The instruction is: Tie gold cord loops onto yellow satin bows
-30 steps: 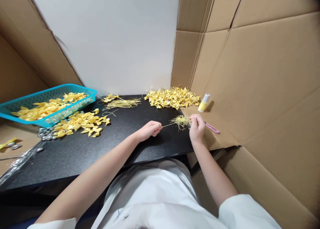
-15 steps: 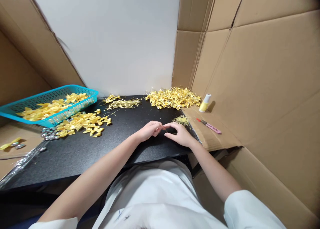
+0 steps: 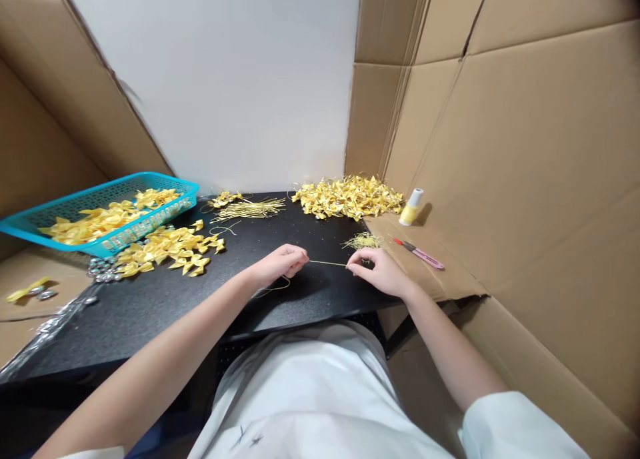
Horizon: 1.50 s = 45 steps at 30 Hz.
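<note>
A thin yellow cord [image 3: 327,263] runs taut between my two hands, just above the black table [image 3: 310,295]. My left hand [image 3: 281,264] is closed around one part of it, and a loose loop of cord hangs below that hand. With thumb and forefinger, my right hand [image 3: 376,270] pinches the other end. Just beyond the right hand lies a small heap of short yellow cord clippings [image 3: 362,240]. Whatever else the left fist may hold is hidden by its fingers.
Yellow ribbon bows [image 3: 170,249] lie at left by a blue basket [image 3: 193,193] of more bows and some silvery buttons [image 3: 103,269]. Behind are cut cords [image 3: 250,209] and a large pile of corded bows [image 3: 347,197]. A thread spool [image 3: 410,209] and pink-handled tool [image 3: 423,255] rest on cardboard at right.
My hands were together and have moved apart, left hand leftward and right hand rightward. The cord is now stretched between them, and the right fingers have closed into a pinch.
</note>
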Available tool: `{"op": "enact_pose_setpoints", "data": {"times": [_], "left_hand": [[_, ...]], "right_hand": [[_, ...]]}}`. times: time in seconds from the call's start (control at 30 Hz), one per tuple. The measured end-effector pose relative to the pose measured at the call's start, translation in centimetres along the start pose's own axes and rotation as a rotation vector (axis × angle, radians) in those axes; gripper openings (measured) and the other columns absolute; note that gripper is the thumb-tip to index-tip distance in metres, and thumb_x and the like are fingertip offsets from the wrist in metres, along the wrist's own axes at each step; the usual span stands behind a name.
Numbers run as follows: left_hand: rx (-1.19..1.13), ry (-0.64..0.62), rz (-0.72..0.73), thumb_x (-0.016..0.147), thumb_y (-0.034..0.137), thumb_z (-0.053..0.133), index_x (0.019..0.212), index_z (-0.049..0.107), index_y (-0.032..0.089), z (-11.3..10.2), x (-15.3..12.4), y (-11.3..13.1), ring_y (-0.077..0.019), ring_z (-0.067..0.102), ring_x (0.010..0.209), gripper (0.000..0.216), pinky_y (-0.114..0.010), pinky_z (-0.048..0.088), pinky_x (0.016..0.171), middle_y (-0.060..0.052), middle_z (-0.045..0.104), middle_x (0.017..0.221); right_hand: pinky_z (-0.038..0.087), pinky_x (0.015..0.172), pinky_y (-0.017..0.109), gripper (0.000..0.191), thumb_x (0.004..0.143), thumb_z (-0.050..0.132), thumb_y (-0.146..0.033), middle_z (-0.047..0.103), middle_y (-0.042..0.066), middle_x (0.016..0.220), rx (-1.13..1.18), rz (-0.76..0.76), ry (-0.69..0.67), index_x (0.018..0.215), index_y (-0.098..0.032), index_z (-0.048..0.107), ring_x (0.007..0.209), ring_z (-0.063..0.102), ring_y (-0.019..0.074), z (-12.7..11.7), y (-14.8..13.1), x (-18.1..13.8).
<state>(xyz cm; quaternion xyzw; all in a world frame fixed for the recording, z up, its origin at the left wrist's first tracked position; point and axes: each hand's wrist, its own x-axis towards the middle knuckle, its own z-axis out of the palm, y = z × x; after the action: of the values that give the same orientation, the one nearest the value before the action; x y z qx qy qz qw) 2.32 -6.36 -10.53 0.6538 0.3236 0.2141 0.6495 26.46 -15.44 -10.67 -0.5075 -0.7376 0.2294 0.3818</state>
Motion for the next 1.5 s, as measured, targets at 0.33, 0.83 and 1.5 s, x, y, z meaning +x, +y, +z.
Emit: {"op": "enact_pose_setpoints", "data": {"times": [0.33,0.83,1.5], "left_hand": [[0.341,0.043,0.015,0.073,0.038,0.056,0.051,0.041,0.017,-3.3,-5.0,1.3,-0.0071,0.025,0.047,0.034,-0.021,0.021,0.047,0.005,0.033,0.049],[0.523,-0.163,0.218,0.087,0.044,0.052,0.098,0.067,0.015,3.7,-1.4,2.4,-0.0186,0.063,0.087,0.035,-0.027,0.047,0.081,-0.008,0.070,0.094],[0.290,-0.165,-0.014,0.079,0.055,0.056,0.074,0.054,0.016,4.8,6.0,0.7,-0.0058,0.021,0.042,0.040,-0.019,0.020,0.042,0.009,0.027,0.047]], "right_hand": [[0.042,0.081,0.034,0.013,0.085,0.057,-0.021,0.067,0.001,0.074,-0.163,-0.178,0.102,0.073,-0.021,0.063,0.075,0.060,0.0168,1.6,-1.1,-0.2],[0.032,0.085,0.036,0.013,0.089,0.054,-0.023,0.069,0.001,0.077,-0.363,-0.261,0.132,0.079,-0.021,0.063,0.080,0.059,0.0171,1.2,-1.9,-0.8],[0.040,0.081,0.042,0.023,0.084,0.062,-0.040,0.066,0.011,0.106,-0.825,0.465,0.338,0.092,-0.020,0.071,0.102,0.054,0.0295,-7.8,6.9,-4.7]]}}
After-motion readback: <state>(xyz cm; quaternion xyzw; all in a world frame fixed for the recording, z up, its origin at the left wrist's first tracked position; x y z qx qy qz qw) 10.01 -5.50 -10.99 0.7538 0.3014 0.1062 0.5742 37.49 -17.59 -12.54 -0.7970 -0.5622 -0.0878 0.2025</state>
